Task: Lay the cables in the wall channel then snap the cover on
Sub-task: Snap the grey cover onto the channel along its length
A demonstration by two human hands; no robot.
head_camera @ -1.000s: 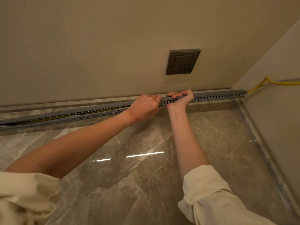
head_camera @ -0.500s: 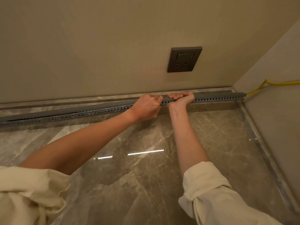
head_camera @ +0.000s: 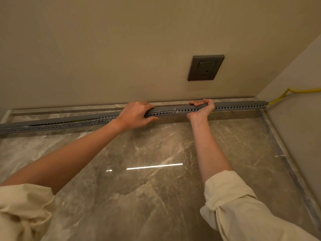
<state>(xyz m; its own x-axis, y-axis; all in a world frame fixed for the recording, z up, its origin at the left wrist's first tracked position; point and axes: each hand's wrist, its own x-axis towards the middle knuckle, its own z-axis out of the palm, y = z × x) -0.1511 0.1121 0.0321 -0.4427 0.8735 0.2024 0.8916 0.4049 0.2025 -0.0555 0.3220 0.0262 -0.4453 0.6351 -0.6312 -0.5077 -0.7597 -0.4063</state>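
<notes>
A long grey slotted channel (head_camera: 234,107) runs along the foot of the wall, its grey cover (head_camera: 66,119) lying on top. Right of my hands the cover sits flush; at the far left a dark gap shows under it. My left hand (head_camera: 137,114) grips the channel and cover near the middle, fingers over the top, thumb below. My right hand (head_camera: 200,108) grips them a little further right, fingers curled over the top. A yellow cable (head_camera: 284,93) leaves the channel's right end and runs along the side wall.
A dark wall socket (head_camera: 205,67) sits above my right hand. The glossy marble floor (head_camera: 156,171) spreads below, with a side wall (head_camera: 295,127) closing in on the right. My cream sleeves fill the bottom corners.
My hands have moved apart along the channel: the left has shifted left, the right stays gripping. The view has swung left and the cover lies lower on the left stretch.
</notes>
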